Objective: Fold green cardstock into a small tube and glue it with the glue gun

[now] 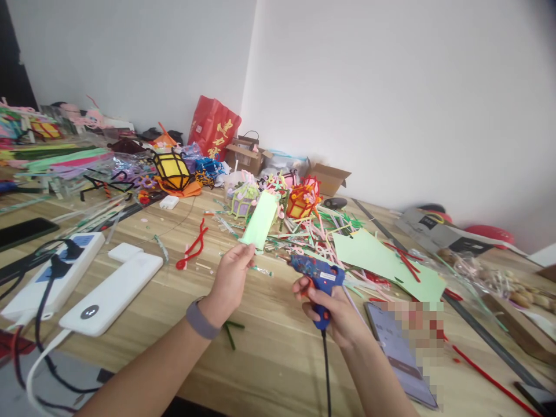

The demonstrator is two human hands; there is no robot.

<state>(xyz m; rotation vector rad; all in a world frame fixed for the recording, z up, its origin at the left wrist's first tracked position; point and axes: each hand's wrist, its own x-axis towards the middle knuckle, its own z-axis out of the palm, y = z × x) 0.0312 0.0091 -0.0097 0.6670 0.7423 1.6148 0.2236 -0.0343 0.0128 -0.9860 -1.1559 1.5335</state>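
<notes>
My left hand (229, 282) pinches the lower end of a light green paper strip (260, 220) and holds it upright above the wooden table (269, 347). My right hand (334, 310) grips a blue hot glue gun (319, 278) by its handle, a finger on the orange trigger. The gun's nozzle points left toward the bottom of the strip, a short way from it. A black cord hangs down from the gun's handle. A grey band sits on my left wrist.
Several pipe-cleaner lanterns (172, 169) and loose stems clutter the back. Green paper sheets (382, 258) lie right, a phone (402, 353) under my right arm. A white power strip (52, 278) and power bank (113, 292) sit left, near a red pipe cleaner (193, 246).
</notes>
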